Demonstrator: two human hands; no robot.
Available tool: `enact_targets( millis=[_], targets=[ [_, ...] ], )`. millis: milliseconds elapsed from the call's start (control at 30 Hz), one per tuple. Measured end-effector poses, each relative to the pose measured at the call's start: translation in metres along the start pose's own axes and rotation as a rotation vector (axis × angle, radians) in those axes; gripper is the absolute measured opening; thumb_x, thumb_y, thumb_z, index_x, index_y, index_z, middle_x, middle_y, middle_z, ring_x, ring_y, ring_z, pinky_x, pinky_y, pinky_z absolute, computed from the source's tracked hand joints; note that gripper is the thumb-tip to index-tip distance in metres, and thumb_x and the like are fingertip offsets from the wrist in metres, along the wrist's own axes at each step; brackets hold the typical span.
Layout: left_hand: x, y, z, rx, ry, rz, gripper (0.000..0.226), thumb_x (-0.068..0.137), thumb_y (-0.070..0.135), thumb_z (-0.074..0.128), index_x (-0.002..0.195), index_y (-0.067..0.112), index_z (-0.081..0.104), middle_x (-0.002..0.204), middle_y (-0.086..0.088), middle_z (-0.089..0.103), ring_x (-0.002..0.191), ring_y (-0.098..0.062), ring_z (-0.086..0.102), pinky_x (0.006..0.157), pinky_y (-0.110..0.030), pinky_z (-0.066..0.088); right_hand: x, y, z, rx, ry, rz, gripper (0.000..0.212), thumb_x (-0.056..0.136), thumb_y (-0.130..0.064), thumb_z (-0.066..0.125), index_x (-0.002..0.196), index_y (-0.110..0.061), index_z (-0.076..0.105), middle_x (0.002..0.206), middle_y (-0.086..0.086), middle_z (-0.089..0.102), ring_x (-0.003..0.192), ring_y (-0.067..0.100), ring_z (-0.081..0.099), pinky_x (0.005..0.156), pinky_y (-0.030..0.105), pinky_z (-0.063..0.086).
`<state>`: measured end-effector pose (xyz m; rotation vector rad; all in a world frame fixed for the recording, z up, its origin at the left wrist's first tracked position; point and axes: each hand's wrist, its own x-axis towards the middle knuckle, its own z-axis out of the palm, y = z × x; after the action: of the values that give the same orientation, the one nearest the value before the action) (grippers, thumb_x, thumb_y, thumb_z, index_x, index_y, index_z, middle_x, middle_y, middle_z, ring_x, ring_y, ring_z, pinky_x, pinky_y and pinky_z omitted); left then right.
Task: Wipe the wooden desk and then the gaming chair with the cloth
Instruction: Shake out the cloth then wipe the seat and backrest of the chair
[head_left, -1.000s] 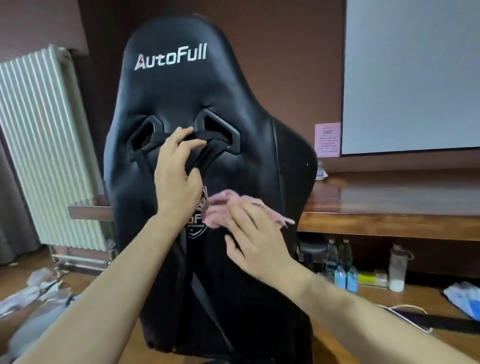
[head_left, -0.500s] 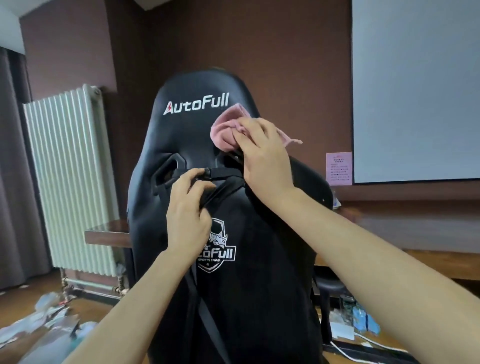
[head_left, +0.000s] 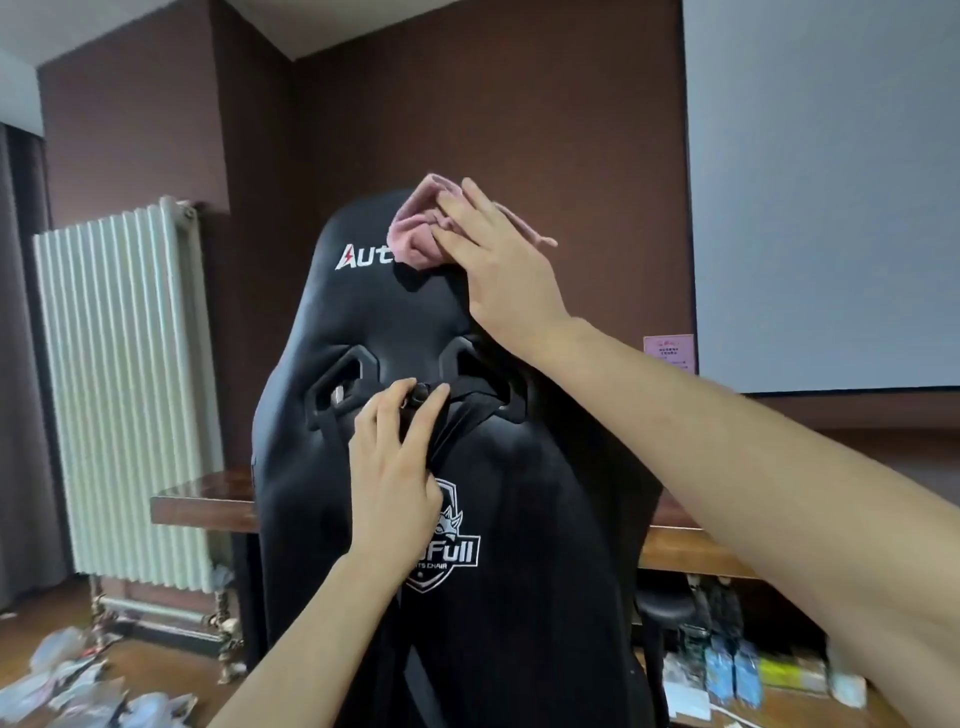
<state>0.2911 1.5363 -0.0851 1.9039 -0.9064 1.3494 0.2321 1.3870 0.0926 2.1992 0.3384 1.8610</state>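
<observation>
The black gaming chair (head_left: 519, 493) fills the middle of the view, its back towards me, with a white logo near the top and a badge lower down. My right hand (head_left: 493, 260) presses a crumpled pink cloth (head_left: 415, 234) flat against the top of the headrest, covering part of the logo. My left hand (head_left: 395, 467) rests on the backrest, its fingers curled round the black strap (head_left: 467, 395) between the two belt slots. The wooden desk (head_left: 202, 501) stands behind the chair, mostly hidden by it.
A white radiator (head_left: 119, 395) stands on the left wall. A pale screen (head_left: 821, 192) hangs at the right. Plastic wrappers (head_left: 78, 691) litter the floor at the lower left. Bottles and boxes (head_left: 737, 670) sit under the desk at the right.
My right hand has carried the cloth up the chair back, from the badge to the headrest top. My left hand has kept its hold on the strap. The view has tilted upward.
</observation>
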Motion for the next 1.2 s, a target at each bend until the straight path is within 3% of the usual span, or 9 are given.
enact_targets(
  millis=[133, 267, 367, 467, 567, 667, 800, 967, 1200],
  targets=[
    [-0.006, -0.009, -0.004, -0.015, -0.035, 0.03, 0.103, 0.061, -0.021, 0.057, 0.155, 0.022, 0.051, 0.165, -0.004, 0.036, 0.145, -0.031, 0.036, 0.123, -0.039, 0.027, -0.034, -0.009, 0.003, 0.065, 0.045, 0.131, 0.056, 0.096, 0.011, 0.049, 0.148, -0.008, 0.058, 0.164, 0.011, 0.043, 0.156, 0.03, 0.033, 0.122, 0.044, 0.037],
    [-0.005, -0.027, -0.013, -0.098, -0.052, 0.021, 0.099, 0.061, -0.019, 0.052, 0.148, 0.028, 0.056, 0.164, 0.016, 0.039, 0.143, -0.017, 0.039, 0.124, -0.029, 0.027, -0.183, -0.037, 0.01, 0.081, 0.089, 0.124, 0.042, 0.105, 0.008, 0.043, 0.143, 0.001, 0.061, 0.159, 0.017, 0.048, 0.154, 0.031, 0.037, 0.122, 0.048, 0.037],
    [0.004, -0.029, -0.021, -0.161, -0.05, 0.0, 0.092, 0.059, -0.017, 0.049, 0.137, 0.029, 0.062, 0.156, 0.02, 0.048, 0.141, -0.013, 0.042, 0.122, -0.033, 0.032, -0.282, -0.072, 0.017, 0.058, -0.091, -0.073, 0.039, 0.111, -0.002, 0.038, 0.146, 0.0, 0.058, 0.163, 0.014, 0.042, 0.157, 0.026, 0.03, 0.125, 0.041, 0.032],
    [0.001, -0.024, -0.022, -0.166, -0.064, -0.009, 0.093, 0.059, -0.019, 0.048, 0.139, 0.028, 0.06, 0.158, 0.018, 0.046, 0.143, -0.014, 0.04, 0.121, -0.02, 0.025, -0.295, -0.088, 0.015, -0.016, -0.34, -0.25, 0.05, 0.117, -0.028, 0.024, 0.167, -0.022, 0.024, 0.175, -0.007, 0.017, 0.161, 0.008, 0.011, 0.129, 0.025, 0.009],
    [-0.003, -0.023, -0.018, -0.176, -0.063, 0.009, 0.094, 0.061, -0.019, 0.049, 0.143, 0.025, 0.056, 0.161, 0.016, 0.042, 0.145, -0.016, 0.037, 0.118, -0.011, 0.018, -0.225, -0.063, 0.018, 0.019, -0.401, -0.294, 0.052, 0.115, -0.031, 0.019, 0.163, -0.022, 0.038, 0.171, -0.005, 0.03, 0.16, 0.013, 0.019, 0.13, 0.045, 0.022],
    [-0.002, -0.024, -0.013, -0.183, -0.028, 0.012, 0.086, 0.065, -0.013, 0.049, 0.143, 0.024, 0.057, 0.161, 0.013, 0.044, 0.142, -0.017, 0.039, 0.119, -0.016, 0.021, -0.17, -0.044, 0.025, 0.039, -0.138, -0.179, 0.038, 0.114, -0.008, 0.037, 0.141, -0.001, 0.062, 0.155, 0.015, 0.053, 0.153, 0.036, 0.038, 0.123, 0.054, 0.032],
    [-0.004, -0.023, -0.007, -0.146, -0.041, -0.003, 0.092, 0.063, -0.017, 0.052, 0.145, 0.024, 0.053, 0.164, 0.013, 0.038, 0.142, -0.019, 0.036, 0.118, -0.012, 0.017, -0.237, -0.059, 0.033, 0.086, -0.063, -0.097, 0.032, 0.111, -0.004, 0.05, 0.139, 0.008, 0.061, 0.159, 0.02, 0.046, 0.151, 0.039, 0.039, 0.121, 0.052, 0.037],
    [-0.006, -0.006, -0.006, -0.062, -0.075, 0.009, 0.102, 0.062, -0.012, 0.059, 0.156, 0.023, 0.041, 0.169, -0.002, 0.025, 0.148, -0.03, 0.026, 0.125, -0.032, 0.016, -0.351, -0.047, 0.017, 0.075, -0.312, -0.339, 0.026, 0.108, -0.002, 0.053, 0.132, -0.003, 0.064, 0.162, 0.013, 0.043, 0.156, 0.033, 0.032, 0.116, 0.04, 0.039],
    [0.003, 0.033, 0.007, -0.06, -0.059, 0.0, 0.086, 0.074, 0.006, 0.063, 0.157, 0.023, 0.048, 0.172, -0.017, 0.014, 0.159, -0.037, 0.011, 0.129, -0.053, 0.01, -0.213, 0.006, -0.01, 0.175, -0.02, -0.019, 0.054, 0.096, 0.015, 0.038, 0.138, -0.004, 0.067, 0.163, 0.012, 0.043, 0.156, 0.034, 0.033, 0.123, 0.049, 0.035]
  ],
)
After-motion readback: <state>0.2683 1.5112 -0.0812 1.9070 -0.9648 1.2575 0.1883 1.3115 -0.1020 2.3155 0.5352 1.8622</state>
